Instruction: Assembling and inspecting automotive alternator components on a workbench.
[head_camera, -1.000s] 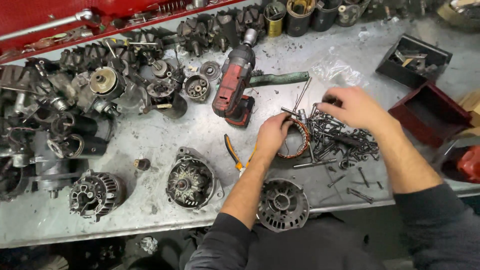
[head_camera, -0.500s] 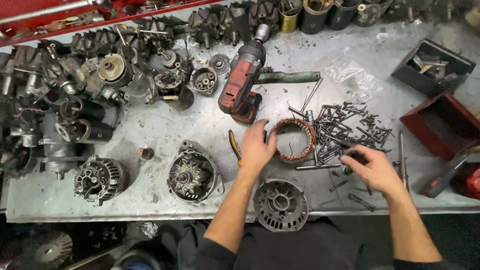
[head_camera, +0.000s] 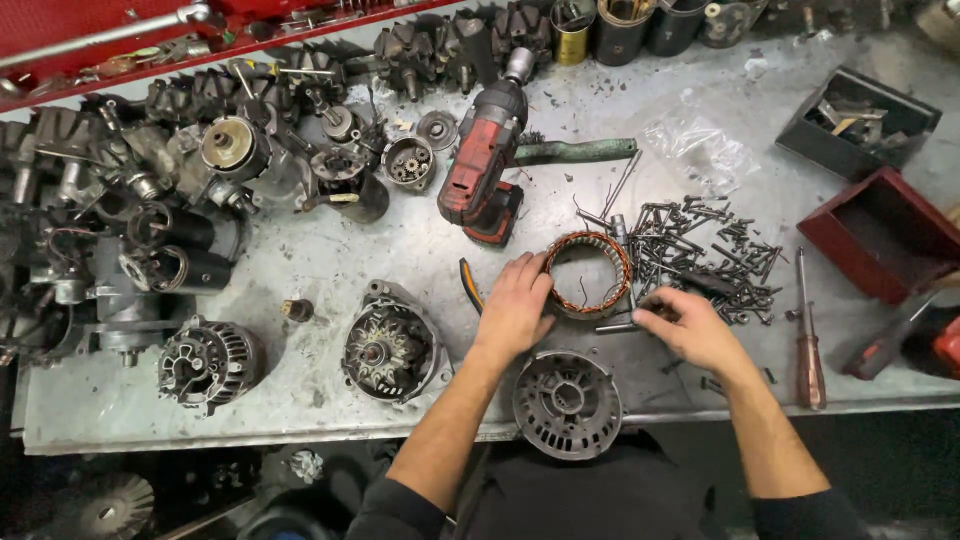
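Stator (head_camera: 590, 272): stiff, heavy iron ring, fragile copper windings; grip the outer rim. Left hand (head_camera: 516, 305) rests open against it; right hand (head_camera: 690, 328) pinches a bolt (head_camera: 618, 327).

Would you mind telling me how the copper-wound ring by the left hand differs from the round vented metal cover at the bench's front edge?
The stator ring is an open hoop wrapped in copper-coloured wire; the vented end cover is a dull grey disc with spokes, slots and a central hub. The left hand rests against the stator ring, while the vented end cover lies untouched between both forearms. The stator ring sits farther back, beside the bolt pile. Both are round and lie flat on the workbench.
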